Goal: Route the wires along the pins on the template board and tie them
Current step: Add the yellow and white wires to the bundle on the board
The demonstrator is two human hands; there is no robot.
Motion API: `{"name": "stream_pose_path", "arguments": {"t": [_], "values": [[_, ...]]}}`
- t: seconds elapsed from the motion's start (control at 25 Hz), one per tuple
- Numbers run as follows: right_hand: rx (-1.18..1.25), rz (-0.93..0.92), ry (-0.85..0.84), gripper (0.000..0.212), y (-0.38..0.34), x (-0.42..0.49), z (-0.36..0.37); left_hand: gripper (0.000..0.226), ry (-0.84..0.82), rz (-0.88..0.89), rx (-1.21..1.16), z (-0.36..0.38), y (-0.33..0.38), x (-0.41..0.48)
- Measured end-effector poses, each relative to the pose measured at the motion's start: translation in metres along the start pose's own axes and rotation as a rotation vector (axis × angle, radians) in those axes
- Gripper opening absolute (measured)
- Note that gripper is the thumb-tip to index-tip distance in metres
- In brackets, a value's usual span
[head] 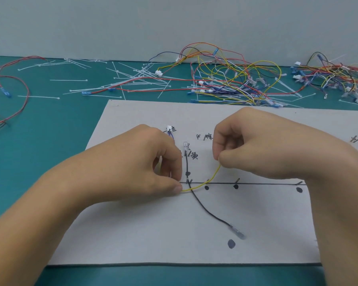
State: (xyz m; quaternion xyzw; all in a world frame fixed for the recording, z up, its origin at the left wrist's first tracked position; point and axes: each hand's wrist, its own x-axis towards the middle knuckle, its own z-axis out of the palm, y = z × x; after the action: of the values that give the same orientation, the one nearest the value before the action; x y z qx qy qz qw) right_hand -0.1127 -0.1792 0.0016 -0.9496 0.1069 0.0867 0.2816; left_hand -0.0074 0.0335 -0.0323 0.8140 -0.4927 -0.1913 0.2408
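The left hand [153, 162] covers the near-left part of the template board [215, 244], so the yellow wire [203, 183] cannot be followed past the thumb. That grip is closed on the wire's left end, thumb and forefinger pinching it just below the drawn line. The right hand [256, 145] pinches the same wire higher up and to the right, and where the wire goes beyond those fingers is hidden. Between the two grips the yellow wire bows across the line and crosses the black wire [205, 211]. The black wire runs from a clear terminal [185, 145] near the handwritten labels, which are partly covered and hard to read, to a blurred terminal in the open lower middle of the board. A white connector [169, 128] shows just above the left knuckles. The right forearm hides part of the line and its pins [237, 180].

Both forearms are cut off by the frame. The board's near edge lies on the green bench [39, 141]. Behind its far edge lie cable ties [132, 79] and a tangled wire heap [236, 83].
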Motion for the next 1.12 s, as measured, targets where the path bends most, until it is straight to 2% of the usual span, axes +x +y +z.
{"name": "stream_pose_path", "arguments": {"t": [0.24, 0.32, 0.56, 0.72, 1.0, 1.12], "values": [[0.185, -0.124, -0.049, 0.005, -0.006, -0.004, -0.003, 0.011, -0.002, 0.011, 0.002, 0.005, 0.001, 0.001], [0.244, -0.154, -0.047, 0.013, -0.006, -0.004, -0.003, 0.010, 0.000, 0.014, -0.008, 0.005, 0.001, 0.001], [0.084, -0.031, 0.175, 0.009, -0.002, 0.014, 0.013, 0.010, 0.026, 0.010, 0.005, 0.010, 0.000, 0.005], [0.073, -0.053, 0.305, 0.011, -0.007, 0.028, 0.035, 0.011, 0.044, -0.017, -0.005, 0.009, 0.000, 0.005], [0.172, -0.153, 0.324, 0.017, -0.008, 0.034, 0.039, 0.014, 0.055, -0.045, 0.006, 0.009, -0.001, 0.005], [0.144, -0.140, 0.317, 0.019, -0.009, 0.037, 0.042, 0.014, 0.064, -0.046, 0.008, 0.010, 0.000, 0.005]]}}
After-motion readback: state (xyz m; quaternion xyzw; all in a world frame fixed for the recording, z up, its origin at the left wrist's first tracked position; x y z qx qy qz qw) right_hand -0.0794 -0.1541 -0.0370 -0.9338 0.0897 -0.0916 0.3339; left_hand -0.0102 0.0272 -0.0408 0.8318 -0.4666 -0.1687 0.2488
